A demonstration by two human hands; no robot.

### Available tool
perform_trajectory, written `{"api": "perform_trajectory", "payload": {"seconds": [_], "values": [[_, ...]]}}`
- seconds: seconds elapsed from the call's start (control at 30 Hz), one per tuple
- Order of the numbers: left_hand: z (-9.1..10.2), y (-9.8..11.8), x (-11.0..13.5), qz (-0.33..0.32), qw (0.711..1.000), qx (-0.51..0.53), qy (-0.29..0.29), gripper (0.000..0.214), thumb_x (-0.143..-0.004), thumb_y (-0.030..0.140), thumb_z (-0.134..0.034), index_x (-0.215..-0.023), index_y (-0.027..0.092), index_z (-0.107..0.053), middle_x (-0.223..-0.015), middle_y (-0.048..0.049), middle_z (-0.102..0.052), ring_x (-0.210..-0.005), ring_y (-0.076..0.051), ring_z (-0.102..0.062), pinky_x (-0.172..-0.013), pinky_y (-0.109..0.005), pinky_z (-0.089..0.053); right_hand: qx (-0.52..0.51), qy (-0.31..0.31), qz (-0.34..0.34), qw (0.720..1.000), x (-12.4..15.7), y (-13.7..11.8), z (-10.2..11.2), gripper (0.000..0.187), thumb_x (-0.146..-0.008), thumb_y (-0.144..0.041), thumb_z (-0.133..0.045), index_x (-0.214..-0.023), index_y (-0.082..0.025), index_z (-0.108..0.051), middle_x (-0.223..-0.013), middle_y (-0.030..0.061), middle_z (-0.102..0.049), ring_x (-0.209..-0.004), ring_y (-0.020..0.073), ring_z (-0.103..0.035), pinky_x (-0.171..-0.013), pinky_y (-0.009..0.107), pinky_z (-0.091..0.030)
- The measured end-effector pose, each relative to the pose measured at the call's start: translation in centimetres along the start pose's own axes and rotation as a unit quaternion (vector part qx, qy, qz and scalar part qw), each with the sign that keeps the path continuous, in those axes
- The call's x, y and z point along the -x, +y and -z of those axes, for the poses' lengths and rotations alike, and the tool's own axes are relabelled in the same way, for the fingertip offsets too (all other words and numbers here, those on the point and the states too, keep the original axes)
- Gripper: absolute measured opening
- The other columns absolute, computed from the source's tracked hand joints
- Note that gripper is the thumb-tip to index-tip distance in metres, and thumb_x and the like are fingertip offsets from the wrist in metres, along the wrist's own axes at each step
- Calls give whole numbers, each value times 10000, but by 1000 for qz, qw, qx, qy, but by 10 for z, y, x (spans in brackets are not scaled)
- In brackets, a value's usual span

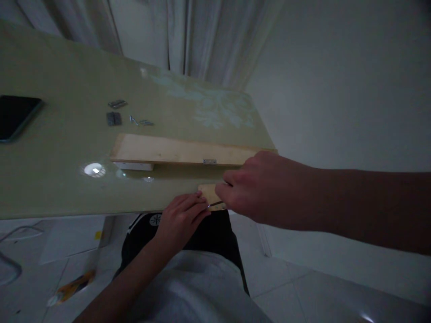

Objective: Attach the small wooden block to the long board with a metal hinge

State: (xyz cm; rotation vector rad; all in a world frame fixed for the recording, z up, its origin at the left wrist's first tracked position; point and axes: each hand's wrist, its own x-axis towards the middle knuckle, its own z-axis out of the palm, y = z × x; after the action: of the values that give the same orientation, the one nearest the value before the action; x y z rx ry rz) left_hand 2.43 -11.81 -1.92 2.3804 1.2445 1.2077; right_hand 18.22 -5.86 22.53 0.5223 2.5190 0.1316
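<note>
My left hand lies at the near table edge, its fingers closed on a small wooden piece. In my right hand, a closed fist, is what looks like a screwdriver; only its thin shaft shows, the handle being hidden. The shaft reaches left across the wooden piece to my left fingertips. What lies right at its tip is too small to make out. Just beyond both hands rests a long wooden board with a small metal hinge on its near edge. A white block sits under the board's left end.
Two loose hinges and several screws lie behind the board on the glossy green table. At far left is a phone. A wall borders the right side. On the floor lie a yellow-orange tool and a cable.
</note>
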Motion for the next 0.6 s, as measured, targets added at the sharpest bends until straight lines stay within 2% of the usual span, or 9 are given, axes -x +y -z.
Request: {"api": "perform_trajectory", "payload": {"seconds": [0.07,0.2,0.3,0.33,0.43,0.5,0.53,0.6], "values": [[1,0,-1,-6,1000,-1,0,171,-1013,268,-645,-975,211,-802,-979,-70,-812,-1004,-250,-760,-913,-415,-621,1,-4,-2,1000,0,1,-1,162,-997,-190,-607,-854,-172,-682,-712,30,-667,-564,127,-529,-503,317,-175],[4,0,-3,-20,1000,-5,12,260,-1047,267,-578,-959,206,-815,-939,-80,-815,-979,-244,-769,-898,-401,-623,25,14,99,995,0,-1,0,219,-1041,-195,-511,-937,-187,-704,-840,38,-697,-601,130,-539,-502,319,-180],[4,-1,-3,-34,999,-5,14,230,-1038,243,-596,-978,208,-816,-961,-75,-822,-999,-238,-769,-929,-394,-614,33,7,144,989,-2,0,0,245,-1022,-183,-525,-867,-188,-714,-786,31,-682,-592,132,-535,-512,325,-210],[4,-2,-2,-40,999,-5,13,204,-1029,238,-616,-985,214,-814,-977,-67,-824,-1006,-234,-769,-935,-390,-612,29,3,128,991,-3,0,0,228,-1004,-173,-556,-840,-187,-715,-740,28,-669,-588,133,-539,-521,319,-227],[0,-4,-1,-56,998,-8,19,120,-994,251,-687,-1006,218,-802,-1009,-45,-827,-999,-225,-772,-916,-375,-612,-13,-12,6,1000,-6,2,-3,144,-944,-181,-662,-812,-175,-720,-659,32,-644,-599,142,-570,-555,290,-282],[-1,-4,0,-59,998,-11,23,102,-978,263,-715,-1019,218,-797,-1011,-38,-827,-992,-222,-774,-905,-370,-612,-41,-27,-45,998,-7,3,-4,109,-919,-207,-703,-821,-165,-721,-650,39,-639,-607,148,-585,-562,280,-296],[-1,-4,0,-60,998,-13,22,102,-977,263,-716,-1023,221,-797,-1006,-38,-826,-993,-221,-773,-906,-369,-612,-46,-31,-43,998,-8,3,-4,91,-915,-210,-708,-838,-163,-720,-662,39,-641,-608,148,-587,-556,279,-292],[0,-4,-1,-63,998,-17,15,115,-990,241,-690,-1010,232,-803,-978,-42,-822,-1003,-223,-771,-919,-371,-609,-33,-27,7,999,-8,3,-2,62,-948,-192,-666,-932,-166,-720,-757,44,-675,-619,144,-585,-534,290,-275]]}}
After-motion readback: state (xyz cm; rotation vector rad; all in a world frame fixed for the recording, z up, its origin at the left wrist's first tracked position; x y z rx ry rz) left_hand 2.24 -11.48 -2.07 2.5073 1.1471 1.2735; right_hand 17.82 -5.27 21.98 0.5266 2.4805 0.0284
